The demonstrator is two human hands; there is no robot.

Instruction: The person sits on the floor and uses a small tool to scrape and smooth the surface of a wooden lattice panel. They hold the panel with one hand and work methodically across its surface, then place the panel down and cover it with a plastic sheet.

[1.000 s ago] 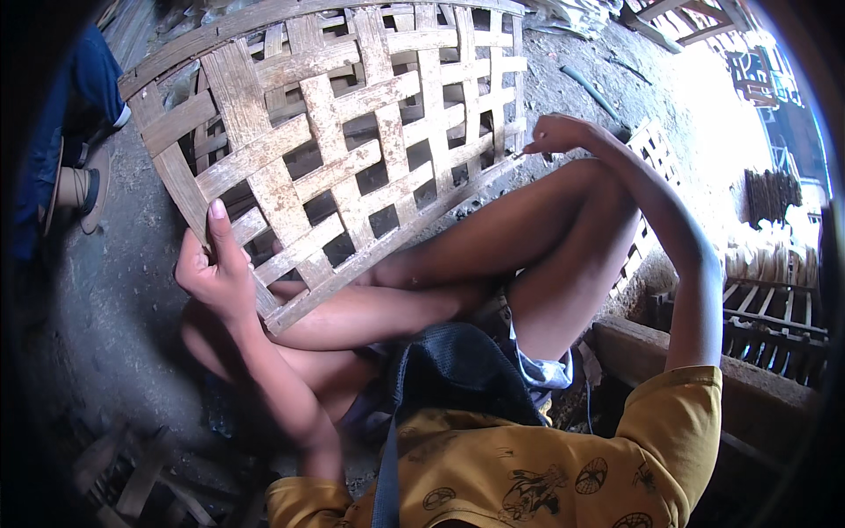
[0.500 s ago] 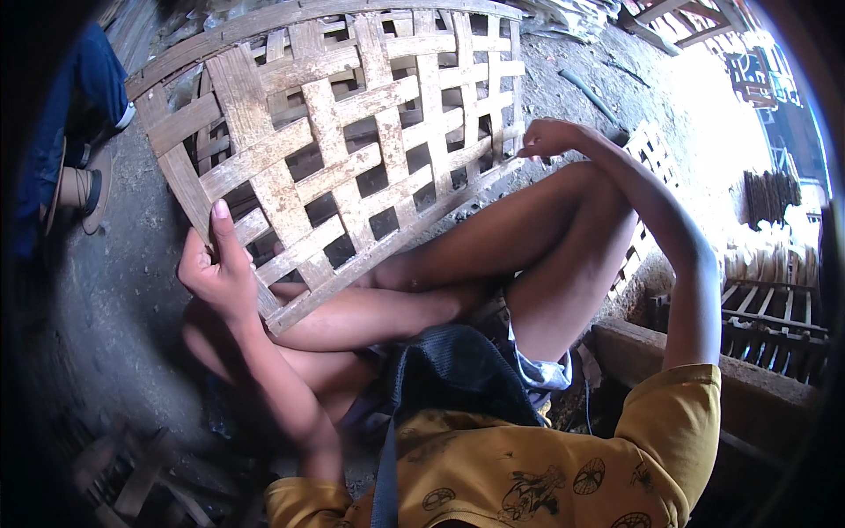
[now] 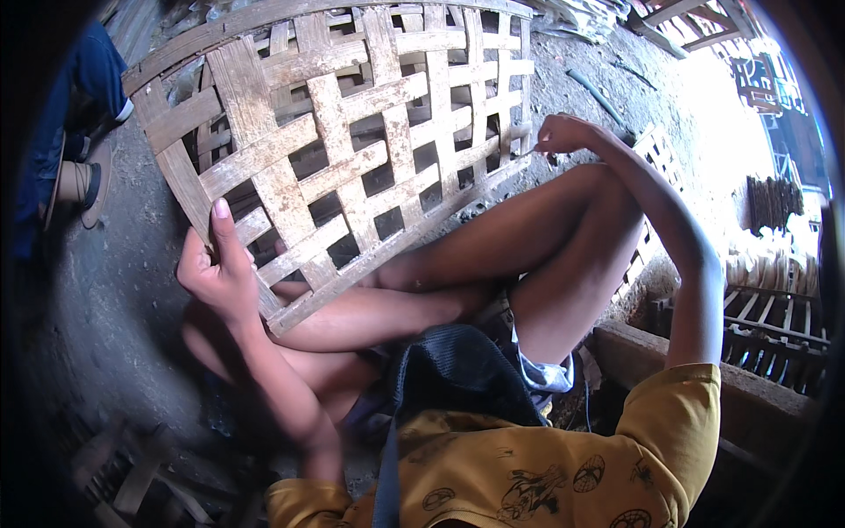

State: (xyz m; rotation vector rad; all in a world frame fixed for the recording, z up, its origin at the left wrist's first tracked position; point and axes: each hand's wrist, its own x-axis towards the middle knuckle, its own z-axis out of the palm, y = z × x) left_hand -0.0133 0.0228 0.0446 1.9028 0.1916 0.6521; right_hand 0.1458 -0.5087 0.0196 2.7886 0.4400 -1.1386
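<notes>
A woven bamboo crate with a wooden-strip frame rests slanted over my crossed legs, showing its open lattice side. My left hand is closed round the left edge of that frame, thumb on top near the lower left corner. By the crate's right lower corner, my right hand is closed, its fingertips pinched together. Something thin and dark seems to run from those fingertips to the corner; it is too small to name.
A person in blue trousers is at the far left beside a brown hat-like thing. A dark rod lies on the floor beyond my right hand. Another lattice panel stands right of my knee, near a wooden beam.
My right hand has moved slightly right, and a small gap now shows between its fingers and the crate's corner. The crate's right end has shifted a little right. My left hand stays put.
</notes>
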